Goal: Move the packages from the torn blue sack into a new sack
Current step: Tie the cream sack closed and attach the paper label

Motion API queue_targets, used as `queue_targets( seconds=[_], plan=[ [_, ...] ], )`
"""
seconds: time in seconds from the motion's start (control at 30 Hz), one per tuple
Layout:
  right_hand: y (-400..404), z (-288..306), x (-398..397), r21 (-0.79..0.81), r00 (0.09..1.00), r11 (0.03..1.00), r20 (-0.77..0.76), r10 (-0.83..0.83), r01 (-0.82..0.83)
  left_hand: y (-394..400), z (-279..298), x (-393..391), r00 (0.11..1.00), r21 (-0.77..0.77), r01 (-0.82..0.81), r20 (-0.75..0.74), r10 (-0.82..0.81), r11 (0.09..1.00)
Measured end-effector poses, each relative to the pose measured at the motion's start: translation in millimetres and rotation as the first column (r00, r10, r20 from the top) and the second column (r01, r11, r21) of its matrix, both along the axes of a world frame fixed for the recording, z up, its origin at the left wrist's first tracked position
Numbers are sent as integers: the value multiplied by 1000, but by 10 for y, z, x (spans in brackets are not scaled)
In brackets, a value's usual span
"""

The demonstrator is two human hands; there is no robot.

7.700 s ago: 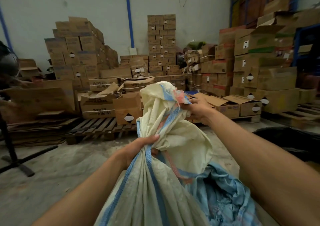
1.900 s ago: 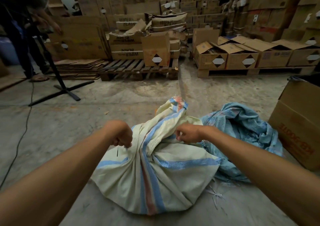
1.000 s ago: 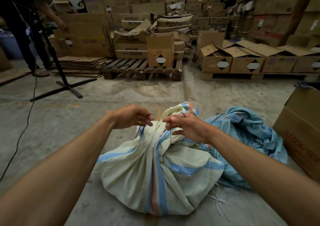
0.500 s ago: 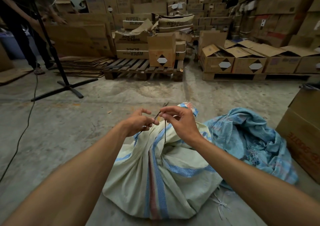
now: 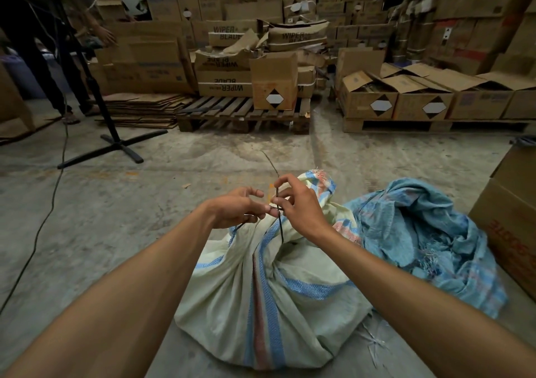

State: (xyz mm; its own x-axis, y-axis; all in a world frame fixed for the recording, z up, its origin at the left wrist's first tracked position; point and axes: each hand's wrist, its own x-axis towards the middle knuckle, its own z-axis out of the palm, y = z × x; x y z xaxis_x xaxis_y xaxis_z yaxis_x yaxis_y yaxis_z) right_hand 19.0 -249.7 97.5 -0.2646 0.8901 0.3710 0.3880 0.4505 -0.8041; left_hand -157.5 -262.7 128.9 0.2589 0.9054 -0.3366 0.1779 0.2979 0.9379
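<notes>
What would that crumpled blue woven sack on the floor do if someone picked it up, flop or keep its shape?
The crumpled blue woven sack would probably flop: it lies collapsed in loose folds. It looks light for its size, since it seems emptied and flat against the floor. Loose frayed threads show along its torn edge, so it may shed strands or rip further when pulled.

New sack (image 5: 269,299): cream woven w/ blue & red stripes, sat full on floor, neck bunched & twisted toward 12 o'clock, thin black tie (image 5: 279,226) around neck. Torn blue sack (image 5: 429,241): lay crumpled & limp at its 3 o'clock, touching it, frayed threads showing.
</notes>
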Motion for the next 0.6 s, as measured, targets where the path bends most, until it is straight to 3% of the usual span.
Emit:
queue_targets(
  seconds=[0.1, 0.2, 0.3, 0.43, 0.6],
  plan=[
    [5, -46, -15, -12, 997, 997, 9, -74, 74, 4, 11, 6, 1000, 5, 15, -14, -14, 1000],
    [11, -45, -26, 25, 992, 993, 54, -113, 112, -1, 53, 4, 988, 42, 51, -151, -44, 998],
    [57, -59, -48, 16, 983, 996, 161, -87, 86, 16, 101, -39, 955, 138, 100, -290, -57, 985],
    [75, -47, -62, -154, 962, 988, 268, 44, -2, 42, 133, -104, 922, 270, 142, -387, -28, 952],
    [-22, 42, -24, -412, 957, 883, 73, 280, -226, 67, 113, -133, 826, 410, 194, -558, 77, 891]
  ],
)
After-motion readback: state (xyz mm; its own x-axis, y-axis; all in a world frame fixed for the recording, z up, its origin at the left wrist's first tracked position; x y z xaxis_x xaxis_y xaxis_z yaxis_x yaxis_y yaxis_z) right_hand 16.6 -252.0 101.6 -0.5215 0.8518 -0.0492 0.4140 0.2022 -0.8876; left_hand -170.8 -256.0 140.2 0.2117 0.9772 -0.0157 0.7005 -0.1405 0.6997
